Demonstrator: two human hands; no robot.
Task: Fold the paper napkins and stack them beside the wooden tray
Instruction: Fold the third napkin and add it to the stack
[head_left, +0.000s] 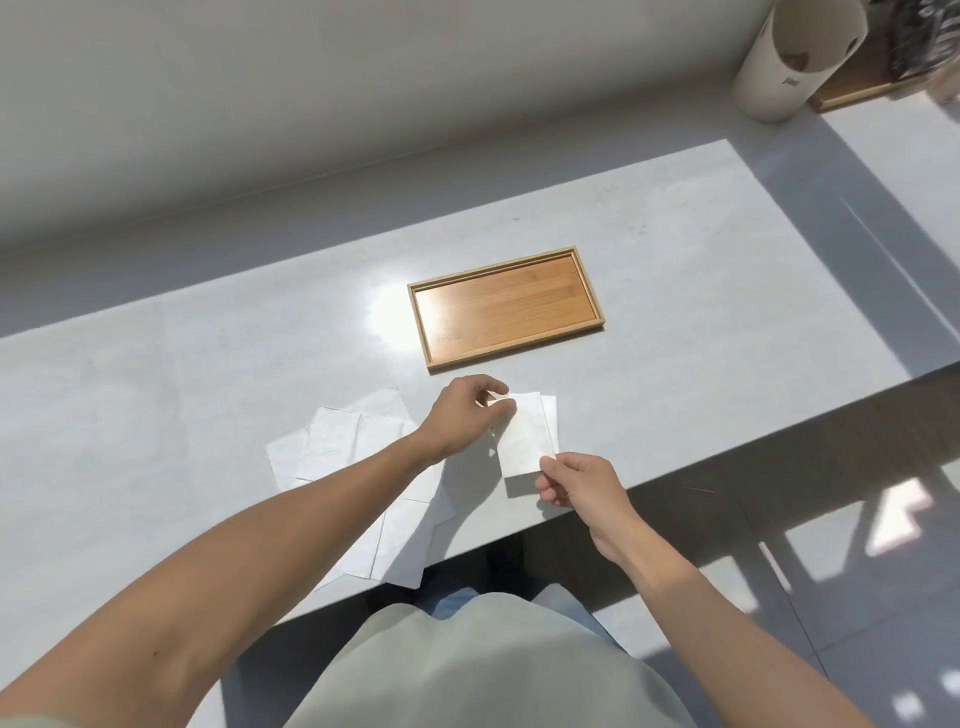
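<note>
A folded white paper napkin (524, 435) is held a little above the table near its front edge. My left hand (465, 415) pinches its far left corner and my right hand (576, 480) pinches its near right corner. Under it lies another folded napkin (551, 410), only its right edge showing. A loose pile of unfolded napkins (332, 447) is spread to the left, partly hidden by my left forearm. The empty wooden tray (506, 307) sits just beyond the hands, in the middle of the table.
The pale grey table (701, 291) ends in a front edge close to my right hand. A white cylindrical container (779, 73) and a second wooden board (857, 91) stand at the far right by the wall. Tiled floor lies to the right.
</note>
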